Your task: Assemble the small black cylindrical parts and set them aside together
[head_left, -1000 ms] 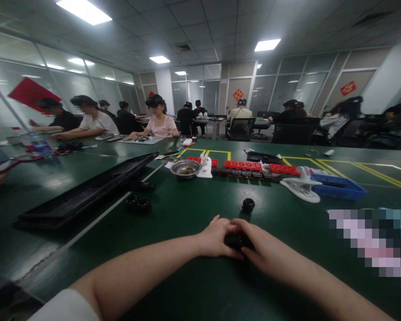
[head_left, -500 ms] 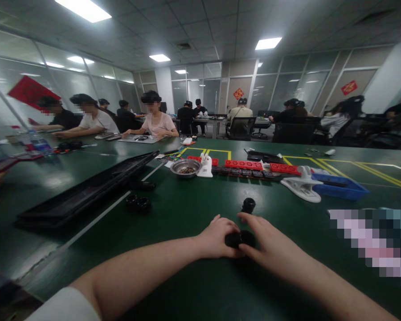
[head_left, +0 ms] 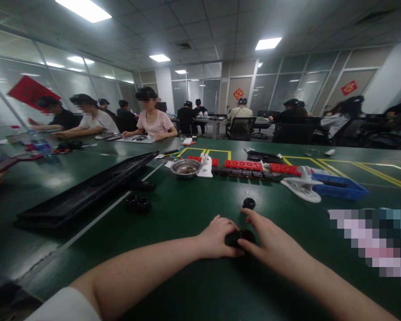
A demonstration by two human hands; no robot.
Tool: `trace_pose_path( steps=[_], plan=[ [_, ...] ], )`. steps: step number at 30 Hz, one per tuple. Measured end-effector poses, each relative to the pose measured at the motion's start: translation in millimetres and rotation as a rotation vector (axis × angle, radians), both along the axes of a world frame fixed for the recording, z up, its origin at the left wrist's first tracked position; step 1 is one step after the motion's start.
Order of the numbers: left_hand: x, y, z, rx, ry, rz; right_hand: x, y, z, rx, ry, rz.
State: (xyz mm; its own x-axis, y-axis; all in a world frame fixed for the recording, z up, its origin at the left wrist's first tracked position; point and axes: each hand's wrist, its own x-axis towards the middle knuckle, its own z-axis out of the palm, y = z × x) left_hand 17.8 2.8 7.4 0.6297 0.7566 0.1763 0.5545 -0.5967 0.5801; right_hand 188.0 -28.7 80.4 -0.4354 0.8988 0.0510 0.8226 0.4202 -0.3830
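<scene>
A black cylindrical plastic fitting (head_left: 232, 239) lies low over the green table, with my left hand (head_left: 218, 237) closed around its left end. A wider black ring (head_left: 246, 235) sits at the fitting's right end, facing my right hand (head_left: 265, 232). My right thumb touches this end, while the index finger stands off above it, apart from the thumb. The other right fingers are mostly hidden. Just beyond the right fingertips, another black ring-shaped part (head_left: 249, 203) rests on the table. Two similar black parts (head_left: 138, 203) lie side by side to the left.
A long black tray (head_left: 87, 191) spans the left, near a short black tube (head_left: 143, 185). Farther back are a metal bowl (head_left: 186, 168) of small pieces, red blocks (head_left: 243, 165), a white clamp (head_left: 302, 187) and a blue bin (head_left: 344, 186). Several people sit around the room.
My right index finger has lifted and shifted slightly right, away from the fitting. My left hand has stayed in place with its grip. A person across the table has straightened a little.
</scene>
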Motion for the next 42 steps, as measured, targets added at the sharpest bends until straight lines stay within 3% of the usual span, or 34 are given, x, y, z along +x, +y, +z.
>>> trace_pose_path(
  steps=[5,11,19,25,36,42],
  plan=[
    [0,0,-0.3,0.008,0.016,0.001,-2,4,-6.7,0.002,-0.040,-0.049],
    [0,0,-1.5,-0.006,0.000,-0.001,1,0,-1.5,-0.069,0.047,0.150],
    [0,0,-0.6,0.019,0.025,-0.003,-2,3,-5.2,0.022,-0.056,-0.056],
    [0,0,0.9,-0.004,0.027,-0.003,2,-3,-0.2,-0.032,0.026,0.190],
    [0,0,-2.1,0.013,0.026,-0.002,-1,4,-8.5,0.006,-0.057,-0.010],
    [0,0,-0.3,-0.007,0.035,-0.007,2,-3,-1.6,-0.071,0.031,0.185]
  ],
)
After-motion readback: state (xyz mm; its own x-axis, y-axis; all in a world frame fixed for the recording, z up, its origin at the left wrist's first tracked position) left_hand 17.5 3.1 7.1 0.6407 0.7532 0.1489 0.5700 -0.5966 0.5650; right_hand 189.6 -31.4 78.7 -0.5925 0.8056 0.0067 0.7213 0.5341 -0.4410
